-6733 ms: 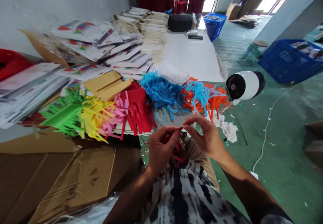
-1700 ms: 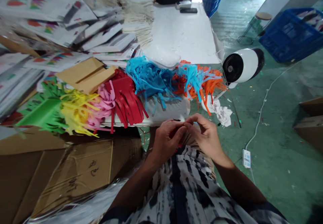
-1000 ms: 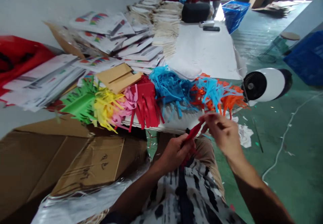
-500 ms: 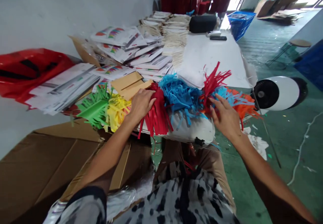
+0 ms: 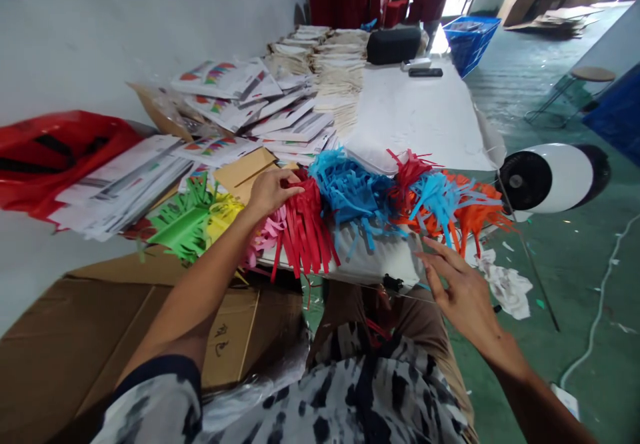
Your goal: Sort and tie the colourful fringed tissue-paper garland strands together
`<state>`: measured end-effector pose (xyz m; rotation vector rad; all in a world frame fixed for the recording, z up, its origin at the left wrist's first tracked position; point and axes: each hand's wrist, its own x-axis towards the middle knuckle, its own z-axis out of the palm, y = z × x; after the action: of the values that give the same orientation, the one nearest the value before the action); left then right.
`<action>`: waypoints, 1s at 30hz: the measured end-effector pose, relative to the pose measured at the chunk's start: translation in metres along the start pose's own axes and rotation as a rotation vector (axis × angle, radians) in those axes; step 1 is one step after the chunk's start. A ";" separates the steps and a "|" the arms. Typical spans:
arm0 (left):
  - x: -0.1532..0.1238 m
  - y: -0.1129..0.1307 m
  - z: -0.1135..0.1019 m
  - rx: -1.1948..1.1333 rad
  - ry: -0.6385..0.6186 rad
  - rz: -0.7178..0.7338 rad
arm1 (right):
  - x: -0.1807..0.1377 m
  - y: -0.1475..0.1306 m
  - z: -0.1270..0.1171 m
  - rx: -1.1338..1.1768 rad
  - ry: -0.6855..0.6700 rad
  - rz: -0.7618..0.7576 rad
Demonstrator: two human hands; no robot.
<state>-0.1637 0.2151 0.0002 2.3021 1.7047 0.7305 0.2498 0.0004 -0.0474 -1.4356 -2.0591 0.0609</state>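
My left hand (image 5: 271, 194) is at the top left edge of a red fringed paper tassel (image 5: 306, 231), with thumb and fingers pinched on it. Pink (image 5: 273, 231), yellow (image 5: 220, 216) and green (image 5: 183, 224) fringes lie beneath and left of that wrist. Blue tassels (image 5: 353, 191) are bunched in the middle. My right hand (image 5: 457, 287) hovers by the table's front right corner, fingers apart and holding nothing. Just above it lie a light blue tassel (image 5: 440, 197), an orange tassel (image 5: 477, 211) and a smaller red one (image 5: 410, 172).
Printed white packets (image 5: 295, 121) and cream bundles (image 5: 343, 74) are piled behind. A red bag (image 5: 65, 157) sits at left, above a cardboard box (image 5: 100, 337). A black case (image 5: 394, 45) lies on the white table (image 5: 415, 114). A white-and-black fan (image 5: 565, 179) stands right.
My right hand has let go of the small red tassel and drawn down toward me. That tassel now lies lower among the others. My left hand has shifted slightly left.
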 end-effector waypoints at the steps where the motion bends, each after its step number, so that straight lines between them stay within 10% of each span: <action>1: 0.000 -0.001 -0.001 -0.058 0.015 -0.023 | -0.002 -0.001 0.001 0.006 -0.008 0.002; 14: 0.030 0.026 -0.061 -0.426 0.346 -0.207 | -0.015 -0.017 -0.002 0.061 -0.021 0.012; 19: 0.031 0.064 -0.113 -0.354 0.650 0.131 | -0.017 -0.022 -0.010 0.151 0.040 0.035; 24: -0.024 0.151 -0.122 -0.204 0.403 0.780 | 0.000 -0.041 -0.031 0.276 0.231 0.073; 30: -0.093 0.222 -0.070 -0.225 -0.042 0.932 | 0.012 -0.075 -0.050 0.243 0.381 -0.040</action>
<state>-0.0310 0.0460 0.1296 2.8334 0.4021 0.9232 0.2101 -0.0347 0.0267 -1.1560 -1.7040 0.0179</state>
